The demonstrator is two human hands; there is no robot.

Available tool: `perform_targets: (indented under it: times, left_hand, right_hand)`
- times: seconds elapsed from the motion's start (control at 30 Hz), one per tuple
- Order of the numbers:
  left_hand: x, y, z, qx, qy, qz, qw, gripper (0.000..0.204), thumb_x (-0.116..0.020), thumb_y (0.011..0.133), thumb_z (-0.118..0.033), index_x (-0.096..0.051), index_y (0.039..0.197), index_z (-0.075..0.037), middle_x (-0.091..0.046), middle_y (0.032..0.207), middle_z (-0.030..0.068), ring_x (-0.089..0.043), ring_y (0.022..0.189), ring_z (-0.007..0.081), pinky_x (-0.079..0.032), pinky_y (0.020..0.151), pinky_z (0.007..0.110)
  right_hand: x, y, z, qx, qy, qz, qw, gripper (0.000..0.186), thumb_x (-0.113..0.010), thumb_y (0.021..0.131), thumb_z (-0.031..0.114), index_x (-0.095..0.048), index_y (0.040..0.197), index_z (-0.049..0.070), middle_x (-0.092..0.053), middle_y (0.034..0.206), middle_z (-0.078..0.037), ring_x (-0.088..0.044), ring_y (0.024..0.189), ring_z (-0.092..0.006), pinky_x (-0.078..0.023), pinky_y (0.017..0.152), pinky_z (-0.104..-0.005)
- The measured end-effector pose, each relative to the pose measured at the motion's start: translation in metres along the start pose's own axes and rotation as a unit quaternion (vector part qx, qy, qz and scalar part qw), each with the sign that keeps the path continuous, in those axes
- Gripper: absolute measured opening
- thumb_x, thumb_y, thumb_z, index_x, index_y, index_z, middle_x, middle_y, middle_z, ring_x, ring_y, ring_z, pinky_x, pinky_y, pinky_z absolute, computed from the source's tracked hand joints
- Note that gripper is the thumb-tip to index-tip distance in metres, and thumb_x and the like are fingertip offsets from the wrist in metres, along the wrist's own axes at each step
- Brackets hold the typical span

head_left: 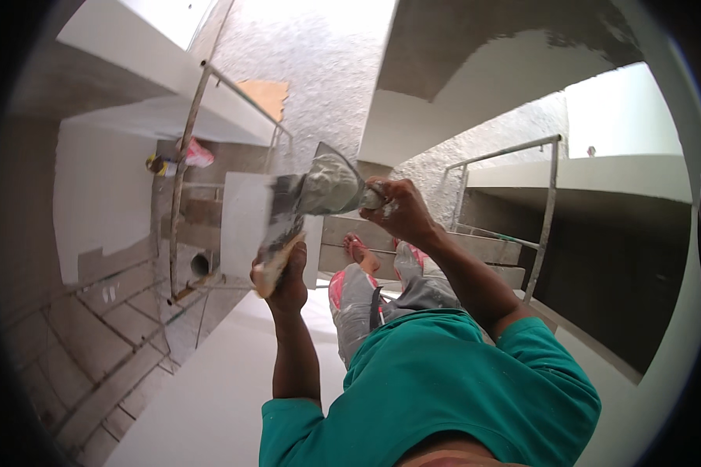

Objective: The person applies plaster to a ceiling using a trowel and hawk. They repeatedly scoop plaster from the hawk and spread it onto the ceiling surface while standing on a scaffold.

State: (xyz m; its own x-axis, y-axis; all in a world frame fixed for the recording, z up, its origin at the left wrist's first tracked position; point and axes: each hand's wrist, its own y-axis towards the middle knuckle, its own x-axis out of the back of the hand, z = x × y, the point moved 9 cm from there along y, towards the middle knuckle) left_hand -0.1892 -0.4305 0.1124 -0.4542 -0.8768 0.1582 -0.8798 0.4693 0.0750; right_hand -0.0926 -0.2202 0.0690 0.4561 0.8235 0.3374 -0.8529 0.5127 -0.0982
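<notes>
My right hand (401, 210) is closed around the putty-smeared handle of a putty knife (325, 149). A thick heap of grey-white putty (331, 185) covers most of its flared blade. My left hand (287, 282) grips a trowel (276, 261) by its pale wooden handle. The trowel's dark blade, blurred by motion, stands close against the left side of the putty. Whether the two blades touch, I cannot tell. Both tools are held in the air in front of me, above my feet.
I stand on wooden planks (339, 230). Metal scaffold frames rise at left (185, 156) and right (551, 202). A white board (237, 210) is beyond my left hand. Lower down at left lies a tiled floor (105, 342). Partly coated wall surfaces (475, 101) are around me.
</notes>
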Motion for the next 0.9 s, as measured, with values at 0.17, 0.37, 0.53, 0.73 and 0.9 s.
perform_targets:
  times: [0.17, 0.37, 0.53, 0.73, 0.9]
  left_hand:
    - [-0.026, 0.019, 0.019, 0.029, 0.212, 0.101, 0.972, 0.033, -0.054, 0.080, 0.002, -0.057, 0.113, 0.005, -0.064, 0.107, 0.0188, -0.064, 0.097, 0.0276, -0.048, 0.088, 0.036]
    - [-0.021, -0.020, 0.055, 0.252, -0.319, -0.131, 0.904, 0.045, -0.059, 0.071, 0.003, -0.049, 0.115, 0.003, -0.057, 0.100, 0.0100, -0.061, 0.090, 0.0226, -0.052, 0.082, 0.036]
    - [-0.055, -0.040, 0.031, 0.318, -0.408, -0.072, 0.853, 0.045, -0.056, 0.074, -0.004, -0.048, 0.118, 0.000, -0.058, 0.103, 0.0104, -0.060, 0.096, 0.0254, -0.052, 0.084, 0.042]
    - [-0.100, -0.051, -0.036, 0.342, -0.483, -0.013, 0.806, 0.049, -0.056, 0.075, -0.004, -0.046, 0.123, 0.000, -0.057, 0.107, 0.0111, -0.058, 0.101, 0.0255, -0.048, 0.091, 0.042]
    - [-0.126, -0.059, -0.074, 0.363, -0.524, 0.001, 0.770, 0.045, -0.055, 0.078, -0.005, -0.046, 0.121, 0.000, -0.057, 0.106, 0.0101, -0.058, 0.101, 0.0241, -0.047, 0.091, 0.039]
  right_hand:
    - [0.045, -0.027, 0.026, 0.012, 0.008, -0.031, 0.999, 0.029, -0.075, 0.067, 0.010, -0.061, 0.091, 0.002, -0.063, 0.071, -0.015, -0.062, 0.063, -0.0295, -0.048, 0.061, -0.0351]
    - [0.103, -0.054, 0.039, 0.144, -0.027, -0.131, 0.981, 0.041, -0.072, 0.070, 0.008, -0.052, 0.104, -0.004, -0.061, 0.079, -0.017, -0.059, 0.065, -0.0267, -0.047, 0.063, -0.0332]
    - [0.117, -0.053, 0.043, 0.078, -0.001, -0.106, 0.991, 0.024, -0.065, 0.083, 0.007, -0.049, 0.098, -0.002, -0.058, 0.081, -0.018, -0.058, 0.068, -0.0268, -0.046, 0.061, -0.0365]
    - [0.121, -0.054, 0.030, -0.013, 0.182, -0.129, 0.975, 0.025, -0.065, 0.084, 0.004, -0.044, 0.095, 0.001, -0.056, 0.082, -0.012, -0.057, 0.076, -0.0162, -0.047, 0.064, -0.0327]
    - [0.124, -0.061, 0.046, 0.019, 0.267, -0.111, 0.957, 0.039, -0.057, 0.089, 0.001, -0.036, 0.121, 0.005, -0.056, 0.108, -0.011, -0.058, 0.099, -0.0193, -0.053, 0.084, -0.0344]
